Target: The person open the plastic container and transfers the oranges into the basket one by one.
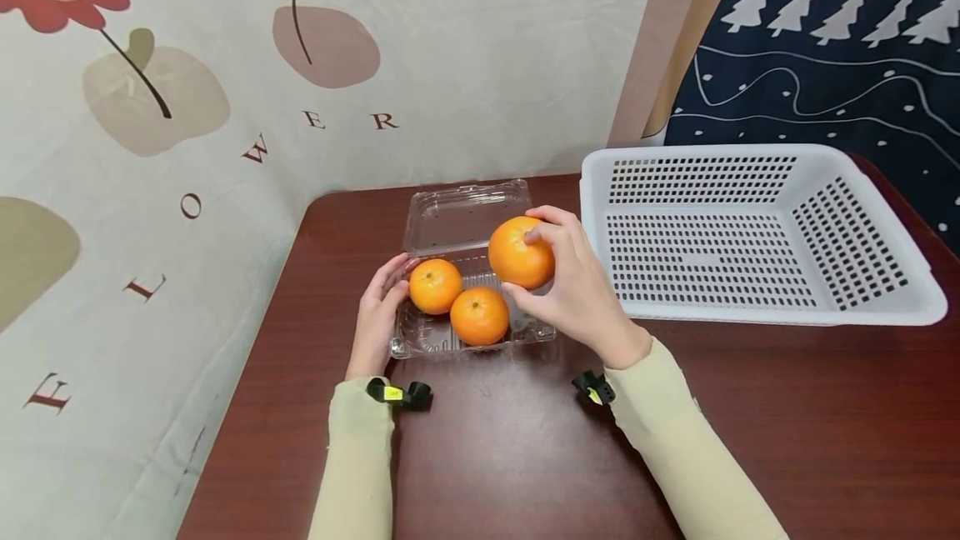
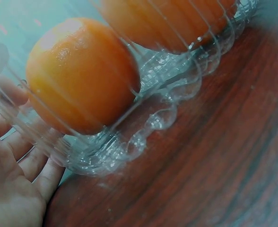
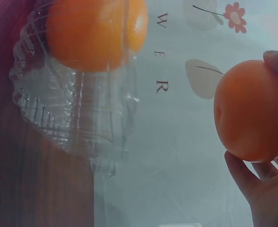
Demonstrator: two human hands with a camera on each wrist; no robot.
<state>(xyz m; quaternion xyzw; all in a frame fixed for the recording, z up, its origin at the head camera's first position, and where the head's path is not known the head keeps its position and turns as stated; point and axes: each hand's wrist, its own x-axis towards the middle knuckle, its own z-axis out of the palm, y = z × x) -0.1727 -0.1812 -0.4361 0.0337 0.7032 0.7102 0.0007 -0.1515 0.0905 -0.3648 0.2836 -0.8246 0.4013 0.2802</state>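
Note:
An open clear plastic clamshell box [image 1: 431,342] lies on the table with its lid [image 1: 457,219] folded back. Two oranges, a left one [image 1: 435,286] and a front one [image 1: 480,317], sit side by side in it. My right hand [image 1: 577,290] holds a third orange [image 1: 517,252] above the box's right part, thumb below and fingers over its top and far side. In the right wrist view this orange [image 3: 252,113] is apart from the box. My left hand [image 1: 378,311] rests against the box's left wall, its fingers [image 2: 28,156] fairly straight along the outside.
A white perforated plastic basket [image 1: 697,315] stands on the right of the dark red table [image 1: 480,457]. Behind the table hangs a printed cloth [image 1: 487,48], with a dark blue tree-patterned cloth [image 1: 825,90] at the right.

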